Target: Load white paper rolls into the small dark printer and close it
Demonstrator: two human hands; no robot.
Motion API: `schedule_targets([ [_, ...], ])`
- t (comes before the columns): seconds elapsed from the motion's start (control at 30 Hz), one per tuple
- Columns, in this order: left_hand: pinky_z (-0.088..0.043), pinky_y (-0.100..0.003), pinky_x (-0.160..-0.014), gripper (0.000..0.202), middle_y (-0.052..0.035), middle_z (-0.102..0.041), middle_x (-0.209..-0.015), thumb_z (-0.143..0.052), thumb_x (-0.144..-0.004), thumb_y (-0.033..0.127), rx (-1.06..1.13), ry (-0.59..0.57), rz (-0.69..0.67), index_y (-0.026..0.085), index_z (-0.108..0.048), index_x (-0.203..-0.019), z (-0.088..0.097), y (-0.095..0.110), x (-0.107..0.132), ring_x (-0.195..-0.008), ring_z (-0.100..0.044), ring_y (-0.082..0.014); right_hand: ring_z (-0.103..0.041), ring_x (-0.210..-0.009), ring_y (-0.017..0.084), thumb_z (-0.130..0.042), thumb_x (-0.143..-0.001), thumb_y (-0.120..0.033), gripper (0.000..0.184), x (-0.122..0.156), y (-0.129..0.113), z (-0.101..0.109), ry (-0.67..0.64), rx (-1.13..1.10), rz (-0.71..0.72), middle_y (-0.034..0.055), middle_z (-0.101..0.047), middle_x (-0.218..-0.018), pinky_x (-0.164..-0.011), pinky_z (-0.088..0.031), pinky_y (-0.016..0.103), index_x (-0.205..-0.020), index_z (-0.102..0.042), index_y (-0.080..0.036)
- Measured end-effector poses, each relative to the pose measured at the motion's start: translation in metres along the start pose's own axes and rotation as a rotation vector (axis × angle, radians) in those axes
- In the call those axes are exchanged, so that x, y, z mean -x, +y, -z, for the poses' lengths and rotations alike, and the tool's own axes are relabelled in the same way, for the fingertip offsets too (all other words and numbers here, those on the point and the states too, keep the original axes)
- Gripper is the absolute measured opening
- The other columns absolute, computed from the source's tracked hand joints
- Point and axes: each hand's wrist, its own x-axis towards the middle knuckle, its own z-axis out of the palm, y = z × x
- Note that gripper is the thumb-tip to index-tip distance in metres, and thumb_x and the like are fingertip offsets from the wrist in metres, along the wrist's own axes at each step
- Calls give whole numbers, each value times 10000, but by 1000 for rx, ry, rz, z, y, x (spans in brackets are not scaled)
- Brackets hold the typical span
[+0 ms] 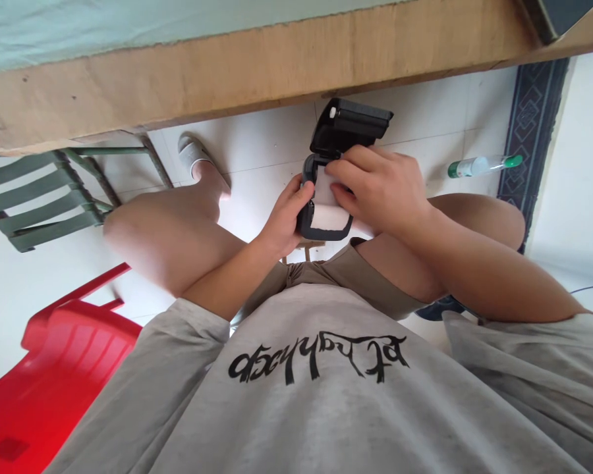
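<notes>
A small black portable printer [306, 227] is held over my lap with its hinged lid [350, 125] swung up. Inside sits a white paper roll [330, 217], and a strip of paper [325, 187] runs from it towards the hinge. My left hand [289, 214] grips the printer's left side, thumb on the rim. From the right, my right hand [383, 184] reaches across the opening, its bent thumb and fingers on the paper strip. Part of the strip and the printer's right side are hidden behind this hand.
A wooden table edge [257, 72] with a pale green cloth [128, 26] runs just beyond the printer. A green slatted chair [39, 194] and a red plastic chair [69, 368] stand at left. On the right a plastic bottle [484, 166] lies on the floor.
</notes>
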Motion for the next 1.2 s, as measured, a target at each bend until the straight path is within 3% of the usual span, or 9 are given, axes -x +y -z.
schedule_targets([
  [0.1,-636,-419,-991,504,-26,-743,-994,-875,-848,624,-12,32,-12,251,-704,-1140,1,-3,-1,-1157,-772,-289,-578,-955,120,-434,-1063,-346,405,0,-9,10,-126,39,-16,36,-721,-1391,-728,-154,288,-1357,-708,-287],
  [0.2,-646,-397,-940,511,-15,-739,-971,-877,-837,639,-25,54,-2,256,-708,-1130,3,-5,-2,-1066,-782,-259,-605,-918,125,-437,-1062,-362,410,-1,-12,15,-243,82,-38,12,-719,-1434,-722,-138,287,-1389,-677,-304],
  [0.43,-611,-307,-835,486,-8,-769,-993,-873,-845,613,-51,54,2,249,-723,-1131,2,-2,1,-967,-764,-199,-661,-904,197,-537,-987,-355,464,-7,-9,14,-299,24,-93,68,-781,-1167,-765,-221,271,-1440,-607,-289],
  [0.6,-639,-353,-887,477,-30,-797,-1002,-836,-865,636,17,67,39,235,-715,-1092,0,-2,-1,-1033,-791,-248,-558,-731,89,-616,-820,-342,465,0,8,21,-198,-406,-50,37,-768,-1071,-799,-423,284,-1267,-610,-215],
  [0.73,-668,-386,-929,492,-47,-834,-1085,-797,-889,660,55,75,59,232,-721,-1120,-1,-1,0,-1116,-810,-278,-529,-650,68,-674,-666,-631,682,7,16,38,-44,-1231,-152,-8,-695,-900,-628,-441,246,-1196,-508,-235],
  [0.8,-679,-402,-938,487,-54,-846,-1100,-800,-891,653,58,48,77,232,-733,-1127,-2,2,2,-1130,-820,-287,-500,-624,47,-712,-577,-720,790,6,15,49,31,-1422,-263,-33,-663,-890,-558,-390,220,-1174,-483,-256],
  [0.97,-685,-436,-982,496,-65,-857,-1119,-796,-901,651,67,32,84,224,-750,-1149,-6,10,9,-1155,-830,-302,-538,-627,52,-833,-526,-697,824,-8,1,59,124,-1512,-125,-65,-618,-866,-506,-426,230,-1159,-502,-288],
  [1.1,-686,-485,-1036,507,-78,-864,-1151,-765,-926,651,84,-23,79,213,-764,-1180,-6,13,12,-1204,-823,-338,-525,-623,9,-726,-819,-597,433,-25,-5,54,464,-1281,76,-42,-607,-842,-534,-475,175,-995,-557,-238],
  [1.2,-698,-463,-1021,506,-67,-870,-1127,-789,-905,651,96,-10,55,218,-760,-1165,-2,12,14,-1168,-834,-324,-747,-1068,61,-754,-885,-581,418,-41,3,59,589,-995,88,-37,-694,-1090,-708,-566,73,-1057,-678,-208],
])
